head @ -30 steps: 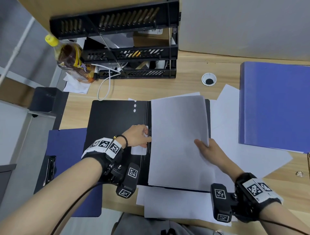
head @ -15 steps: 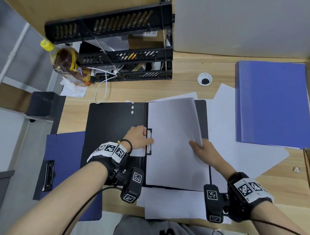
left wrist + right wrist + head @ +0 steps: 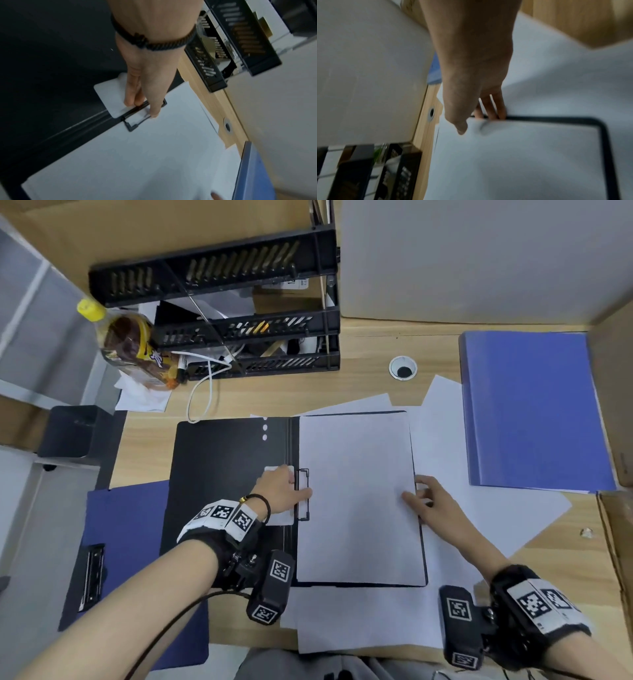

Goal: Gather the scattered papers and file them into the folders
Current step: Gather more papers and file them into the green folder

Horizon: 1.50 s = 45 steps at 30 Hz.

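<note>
Closest to the camera there's a loose sheet (image 3: pixel 359 618) hanging around 6 o'clock at the desk (image 3: pixel 404 392) edge, with a dark blue folder (image 3: pixel 137 542) off at 8 o'clock. Dead centre is the open black folder (image 3: pixel 222 474), and a stack of paper (image 3: pixel 356 498) lies flat on its right half. The left hand (image 3: pixel 281 491) sits at the spine: thumb pressing on the black clip (image 3: pixel 303 494), the other fingers curled against its bar, so it's pretty much gripping the clip. The right hand (image 3: pixel 431 505) is at the stack's 3 o'clock edge, thumb on top and fingers tucked under the sheets, a light pinch on the paper. More loose sheets (image 3: pixel 479 508) spread out under and right of the folder. Further back, a light blue folder (image 3: pixel 531 412) lies at 2 o'clock, black stacked trays (image 3: pixel 239 320) at 11 o'clock, and a bottle (image 3: pixel 130 344) beside them.
</note>
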Motion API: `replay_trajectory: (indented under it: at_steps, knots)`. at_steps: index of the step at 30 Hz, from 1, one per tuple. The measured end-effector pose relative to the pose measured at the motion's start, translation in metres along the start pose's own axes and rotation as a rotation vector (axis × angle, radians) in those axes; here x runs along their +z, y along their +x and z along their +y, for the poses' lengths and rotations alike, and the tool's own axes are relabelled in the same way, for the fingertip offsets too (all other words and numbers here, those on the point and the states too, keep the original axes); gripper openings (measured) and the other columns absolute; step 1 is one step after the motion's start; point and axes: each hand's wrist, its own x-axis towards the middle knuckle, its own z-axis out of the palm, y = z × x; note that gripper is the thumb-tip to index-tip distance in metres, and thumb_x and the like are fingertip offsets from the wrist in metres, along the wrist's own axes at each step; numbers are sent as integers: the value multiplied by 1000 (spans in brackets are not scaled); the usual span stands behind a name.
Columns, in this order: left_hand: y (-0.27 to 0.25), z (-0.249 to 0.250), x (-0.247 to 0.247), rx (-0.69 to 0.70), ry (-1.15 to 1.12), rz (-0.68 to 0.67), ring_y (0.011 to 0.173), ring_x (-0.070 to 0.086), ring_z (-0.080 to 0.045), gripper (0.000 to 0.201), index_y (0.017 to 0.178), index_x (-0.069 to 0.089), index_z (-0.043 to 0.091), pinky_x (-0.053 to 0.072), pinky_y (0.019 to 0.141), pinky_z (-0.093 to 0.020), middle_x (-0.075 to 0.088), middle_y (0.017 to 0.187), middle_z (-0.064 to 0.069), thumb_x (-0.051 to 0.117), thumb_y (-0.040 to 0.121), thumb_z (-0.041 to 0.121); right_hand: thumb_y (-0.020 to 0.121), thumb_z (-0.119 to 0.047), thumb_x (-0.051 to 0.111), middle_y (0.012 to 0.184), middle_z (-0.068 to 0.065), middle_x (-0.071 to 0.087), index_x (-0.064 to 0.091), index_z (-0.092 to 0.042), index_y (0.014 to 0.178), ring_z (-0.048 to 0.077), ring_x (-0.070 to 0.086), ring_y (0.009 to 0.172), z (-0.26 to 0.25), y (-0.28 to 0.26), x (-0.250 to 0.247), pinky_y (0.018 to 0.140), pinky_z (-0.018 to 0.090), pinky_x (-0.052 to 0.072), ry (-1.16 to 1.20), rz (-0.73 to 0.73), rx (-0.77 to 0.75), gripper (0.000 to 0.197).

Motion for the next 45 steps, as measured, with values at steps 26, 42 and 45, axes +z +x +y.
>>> replay_trajectory:
  at_steps: [26,42,45]
  knots:
    - [-89,-207,-37,-318,-1075,317,66,50,-21,12,85,59,10,37,56,-26,55,76,-6,53,93,17,102,-22,42,137,-3,47,39,-24,139,15,46,128,-84,-52,170,112,36,36,190,-294,129,38]
    - [-156,-48,-89,253,-1434,-332,112,63,-32,48,131,54,11,55,89,-46,61,129,-17,35,99,41,79,-64,60,114,-8,65,62,-30,125,17,56,104,-158,-118,128,85,46,57,429,-497,-123,57]
    - [-149,-8,-72,282,-1381,-492,122,55,-40,50,132,52,11,44,101,-55,60,130,-21,33,99,44,97,-42,51,127,3,66,56,-23,134,25,64,114,-131,-122,88,90,48,55,431,-437,-139,41]
